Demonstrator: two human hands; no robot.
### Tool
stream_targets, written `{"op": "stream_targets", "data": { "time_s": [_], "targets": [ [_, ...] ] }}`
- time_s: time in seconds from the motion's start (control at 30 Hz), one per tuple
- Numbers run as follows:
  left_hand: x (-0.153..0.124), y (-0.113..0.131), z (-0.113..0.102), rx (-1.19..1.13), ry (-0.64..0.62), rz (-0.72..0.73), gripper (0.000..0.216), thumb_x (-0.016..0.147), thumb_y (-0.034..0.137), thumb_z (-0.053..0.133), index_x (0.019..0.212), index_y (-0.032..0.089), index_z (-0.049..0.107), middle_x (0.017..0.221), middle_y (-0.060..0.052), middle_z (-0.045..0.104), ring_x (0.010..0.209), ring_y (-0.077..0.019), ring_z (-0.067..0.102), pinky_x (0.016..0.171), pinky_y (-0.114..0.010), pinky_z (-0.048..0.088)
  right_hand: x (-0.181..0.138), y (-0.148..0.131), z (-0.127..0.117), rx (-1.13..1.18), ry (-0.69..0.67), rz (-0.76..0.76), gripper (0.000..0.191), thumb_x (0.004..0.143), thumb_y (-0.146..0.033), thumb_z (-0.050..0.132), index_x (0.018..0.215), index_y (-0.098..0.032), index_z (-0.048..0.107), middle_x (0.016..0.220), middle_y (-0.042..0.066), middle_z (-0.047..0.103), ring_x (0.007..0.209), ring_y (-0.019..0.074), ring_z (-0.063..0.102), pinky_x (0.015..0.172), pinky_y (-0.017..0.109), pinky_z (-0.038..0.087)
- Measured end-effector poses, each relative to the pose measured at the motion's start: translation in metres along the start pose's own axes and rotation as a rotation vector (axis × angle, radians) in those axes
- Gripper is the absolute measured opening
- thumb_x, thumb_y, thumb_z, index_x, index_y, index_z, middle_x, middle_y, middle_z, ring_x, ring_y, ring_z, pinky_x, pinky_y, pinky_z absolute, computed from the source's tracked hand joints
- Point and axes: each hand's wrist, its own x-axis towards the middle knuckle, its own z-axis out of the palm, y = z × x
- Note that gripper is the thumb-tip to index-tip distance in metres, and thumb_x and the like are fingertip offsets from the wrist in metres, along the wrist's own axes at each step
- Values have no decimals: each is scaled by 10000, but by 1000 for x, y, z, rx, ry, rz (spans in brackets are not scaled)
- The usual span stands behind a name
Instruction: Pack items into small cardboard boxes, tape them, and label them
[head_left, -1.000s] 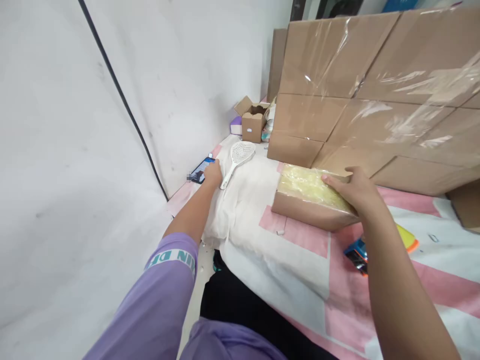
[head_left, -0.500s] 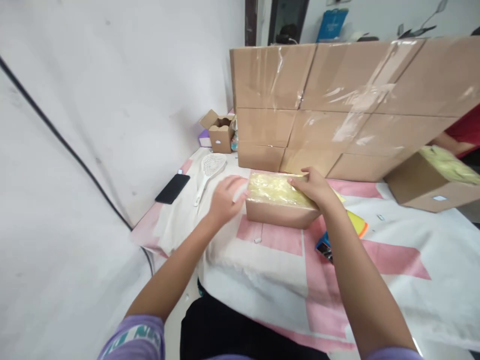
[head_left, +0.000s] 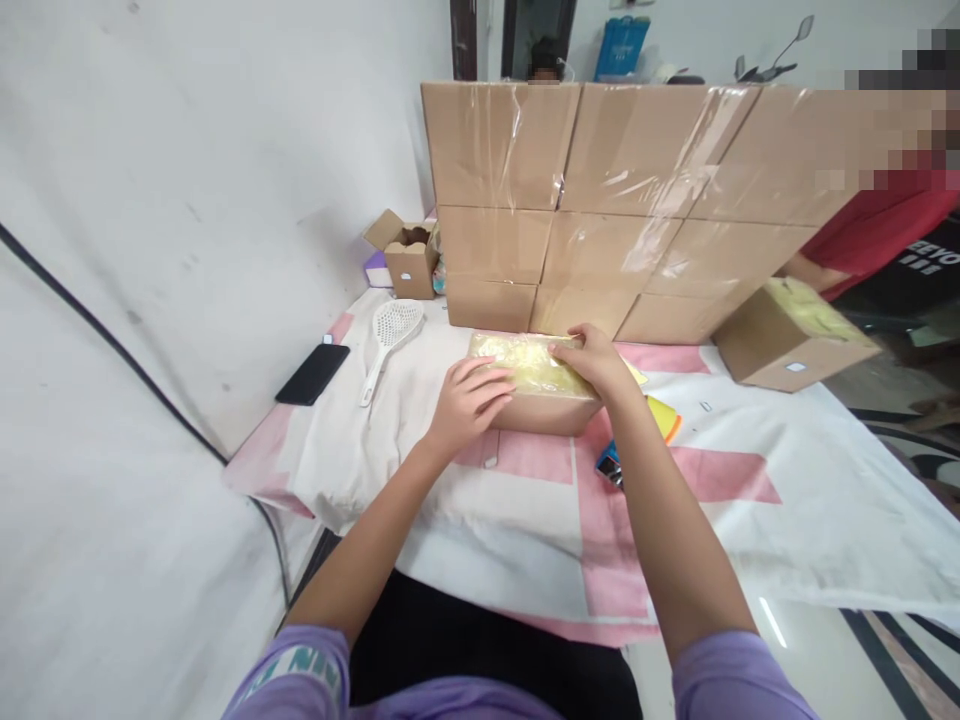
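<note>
A small open cardboard box (head_left: 541, 412) filled with pale yellow material under clear film (head_left: 525, 361) sits on the pink-and-white cloth of the table (head_left: 757, 500). My left hand (head_left: 466, 400) rests on the box's near left corner, fingers stretched flat over the film. My right hand (head_left: 596, 362) lies on the top of the box toward its far right side, fingers curled down onto the film. Both hands touch the box; neither lifts it.
A wall of taped cardboard boxes (head_left: 637, 200) stands behind. A white slotted scoop (head_left: 390, 332) and a black phone (head_left: 312, 373) lie at the left. A small open carton (head_left: 409, 258) sits near the wall. Another filled box (head_left: 791, 335) and a person in red (head_left: 877, 230) are at the right.
My left hand has left the phone by the wall and come right onto the box. My right hand has stayed on the box top. The view has swung to the right.
</note>
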Motion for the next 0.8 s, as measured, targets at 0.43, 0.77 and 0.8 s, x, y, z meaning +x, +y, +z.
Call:
{"op": "stream_targets", "data": {
  "time_s": [0.43, 0.77, 0.8],
  "targets": [
    [-92, 25, 6, -174, -332, -543, 134, 944, 320, 582, 939, 245, 694, 996, -55, 749, 963, -246, 680, 898, -402, 472, -5, -4, -3, 14, 22, 27, 585, 755, -412, 773, 1245, -158, 579, 1276, 153, 661, 1136, 294, 638, 950, 354, 485],
    [-97, 20, 4, -389, -228, -787, 194, 861, 322, 632, 765, 215, 503, 738, 33, 659, 687, -139, 608, 667, -247, 439, 2, 2, 2, 11, 43, 33, 615, 741, -439, 775, 1250, -153, 582, 1268, 139, 656, 1079, 265, 646, 888, 322, 484],
    [-97, 20, 4, -402, -220, -791, 212, 854, 310, 634, 747, 214, 479, 729, 35, 646, 682, -136, 591, 667, -245, 426, 2, 2, 2, 13, 45, 32, 616, 740, -439, 775, 1249, -152, 584, 1270, 140, 654, 1079, 265, 645, 886, 321, 484]
  ]
}}
